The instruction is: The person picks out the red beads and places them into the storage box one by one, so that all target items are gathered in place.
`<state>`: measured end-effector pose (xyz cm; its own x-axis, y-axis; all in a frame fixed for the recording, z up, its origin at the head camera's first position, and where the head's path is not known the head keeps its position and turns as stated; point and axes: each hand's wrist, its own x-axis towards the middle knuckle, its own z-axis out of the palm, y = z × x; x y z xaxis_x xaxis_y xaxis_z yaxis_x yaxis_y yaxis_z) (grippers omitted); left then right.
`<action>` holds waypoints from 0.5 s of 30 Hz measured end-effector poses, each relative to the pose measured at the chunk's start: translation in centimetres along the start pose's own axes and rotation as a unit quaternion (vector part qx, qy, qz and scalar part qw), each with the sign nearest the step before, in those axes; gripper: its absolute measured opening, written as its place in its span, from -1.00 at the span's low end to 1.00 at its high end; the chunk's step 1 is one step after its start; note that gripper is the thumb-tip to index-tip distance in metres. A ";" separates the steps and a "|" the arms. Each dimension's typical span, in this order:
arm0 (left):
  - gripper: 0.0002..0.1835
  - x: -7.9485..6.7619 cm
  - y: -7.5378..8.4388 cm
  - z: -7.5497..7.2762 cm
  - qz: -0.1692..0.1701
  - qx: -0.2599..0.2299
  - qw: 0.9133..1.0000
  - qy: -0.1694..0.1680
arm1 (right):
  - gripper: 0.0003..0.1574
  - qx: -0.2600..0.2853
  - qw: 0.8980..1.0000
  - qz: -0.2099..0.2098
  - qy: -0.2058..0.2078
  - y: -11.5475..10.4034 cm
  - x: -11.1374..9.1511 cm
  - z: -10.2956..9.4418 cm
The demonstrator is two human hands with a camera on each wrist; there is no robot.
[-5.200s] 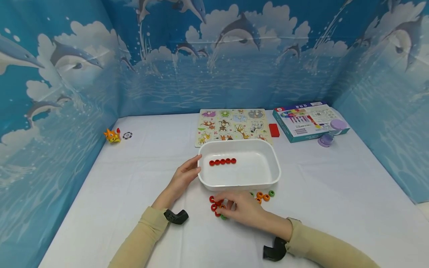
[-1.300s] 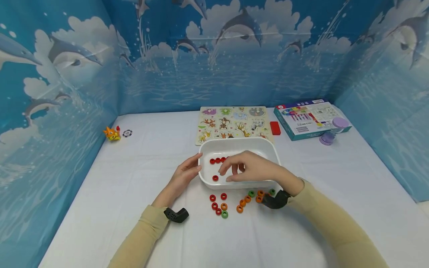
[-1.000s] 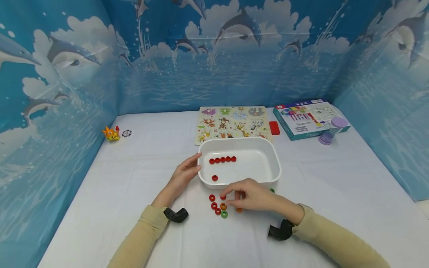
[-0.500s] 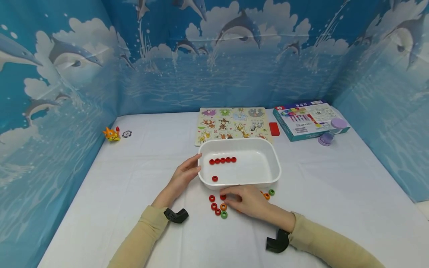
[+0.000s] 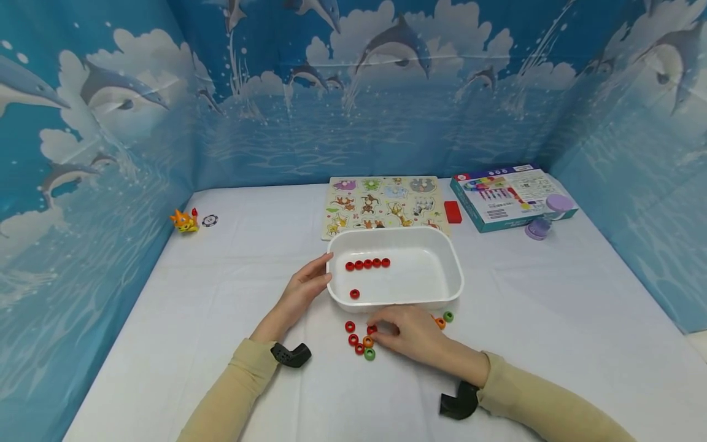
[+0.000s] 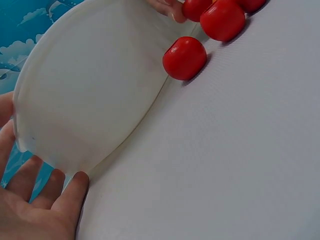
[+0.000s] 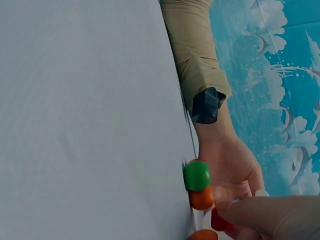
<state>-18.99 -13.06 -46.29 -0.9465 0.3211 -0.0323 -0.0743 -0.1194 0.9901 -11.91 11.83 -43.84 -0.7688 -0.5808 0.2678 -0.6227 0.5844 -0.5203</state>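
Dolphin-printed curtains (image 5: 309,147) enclose a white surface (image 5: 530,313), where the left hand (image 5: 301,290), fingers loosely spread, touches a white tray (image 5: 422,276) while the right hand (image 5: 411,334) pinches a red bead (image 5: 372,329) just in front of it. From where I stand, picking up that bead looks like the step in hand; the next move would need a lift clear of the orange bead (image 5: 368,341).

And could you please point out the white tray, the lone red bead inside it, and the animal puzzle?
White tray (image 5: 414,276): head view, on the bare right side of its floor.
Lone red bead (image 5: 355,294): head view, on its middle.
Animal puzzle (image 5: 383,203): head view, mid-board.
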 end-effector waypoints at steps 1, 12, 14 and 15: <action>-0.45 0.0 0.0 0.0 0.000 0.000 1.000 -0.001 | -0.75 0.004 1.000 0.002 -0.012 -0.2 0.0 -0.4; -0.45 -0.1 0.2 0.2 0.002 -0.006 1.000 0.002 | -0.72 0.118 0.974 -0.083 -0.172 -2.1 3.4 -7.9; -0.44 -0.1 0.2 0.2 0.004 -0.004 1.000 0.001 | -0.73 0.113 0.974 -0.088 -0.174 -2.0 4.9 -9.1; -0.44 -0.1 0.2 0.2 0.005 -0.004 1.000 0.000 | -0.73 0.112 0.975 -0.087 -0.173 -1.8 5.7 -9.7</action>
<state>-18.83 -12.94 -46.10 -0.9469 0.3207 -0.0218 -0.0668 -0.1300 0.9893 -16.53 12.95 -33.54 -0.5341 -0.8397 0.0983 -0.6621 0.3432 -0.6662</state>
